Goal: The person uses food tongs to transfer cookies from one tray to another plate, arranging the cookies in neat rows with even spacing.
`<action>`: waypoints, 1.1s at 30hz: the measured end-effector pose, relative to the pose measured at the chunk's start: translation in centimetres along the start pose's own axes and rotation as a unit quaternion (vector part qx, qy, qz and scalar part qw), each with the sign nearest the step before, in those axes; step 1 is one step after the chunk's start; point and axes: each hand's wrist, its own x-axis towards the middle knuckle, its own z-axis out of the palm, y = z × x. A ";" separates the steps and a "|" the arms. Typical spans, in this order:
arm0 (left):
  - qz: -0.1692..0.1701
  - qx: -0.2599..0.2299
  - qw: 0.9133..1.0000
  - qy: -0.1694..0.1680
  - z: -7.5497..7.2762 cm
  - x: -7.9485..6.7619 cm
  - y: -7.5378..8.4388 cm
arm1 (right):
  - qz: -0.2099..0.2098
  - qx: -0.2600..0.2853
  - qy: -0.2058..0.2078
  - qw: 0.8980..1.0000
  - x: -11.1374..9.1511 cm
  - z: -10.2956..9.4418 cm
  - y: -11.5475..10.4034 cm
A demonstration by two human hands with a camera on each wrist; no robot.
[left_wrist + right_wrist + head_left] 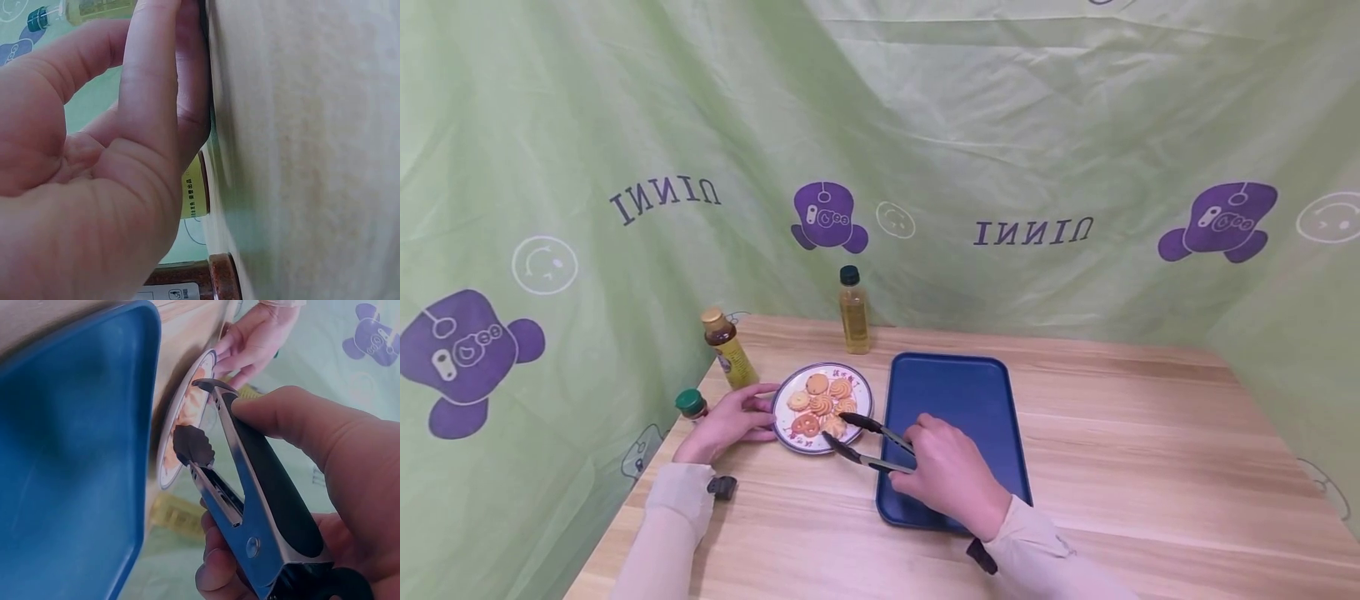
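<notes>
My right hand (951, 471) grips a pair of metal tongs (240, 469) with black tips and black handle pads. The tongs' arms stand apart, their tips over the lower right of a white, blue-rimmed plate (784, 433), around a cookie (833, 427). Several cookies and a pretzel-shaped one (806, 425) lie on that plate. At its left rim, the fairly straight fingers of my left hand (733, 421) touch the edge. The left wrist view shows that hand (94, 194) low by the tabletop, the plate hidden from it.
Right of the plate lies a blue tray (958, 392), partly under my right hand. A green-capped oil bottle (854, 321) stands behind. At left are a yellow-labelled bottle (733, 358) and a green-lidded jar (691, 403), close to my left hand. A green curtain (925, 125) hangs behind the wooden table (1150, 467).
</notes>
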 end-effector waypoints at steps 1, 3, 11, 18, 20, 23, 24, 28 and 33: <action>0.000 0.000 1.000 0.000 0.0 0.0 0.0 | -0.002 -0.001 0.001 1.000 0.1 0.0 -0.1; 0.001 0.000 1.000 0.000 0.0 0.1 0.0 | -0.005 -0.002 0.000 1.000 0.2 -0.1 -0.4; 0.001 -0.001 1.000 0.000 -0.1 0.0 -0.1 | -0.014 -0.014 -0.009 1.000 1.0 -0.1 -1.3; 0.001 -0.005 1.000 -0.001 0.0 0.0 0.0 | -0.010 -0.025 -0.016 1.000 1.0 -0.1 -1.5; 0.002 -0.001 1.000 0.000 0.0 0.1 0.0 | -0.004 -0.026 -0.017 1.000 0.9 -0.3 -1.5; 0.002 0.003 1.000 0.003 0.2 0.1 0.1 | -0.005 -0.026 -0.011 1.000 0.7 -0.4 -1.4; 0.002 0.004 1.000 0.003 0.2 0.1 0.2 | -0.005 -0.026 -0.009 1.000 0.6 -0.4 -1.4; -0.002 0.004 1.000 0.004 0.2 0.1 0.1 | -0.007 -0.023 -0.011 1.000 0.6 -0.3 -1.3; -0.004 0.004 1.000 0.006 0.1 -0.1 0.0 | 0.003 -0.012 -0.020 1.000 0.6 -0.1 -1.2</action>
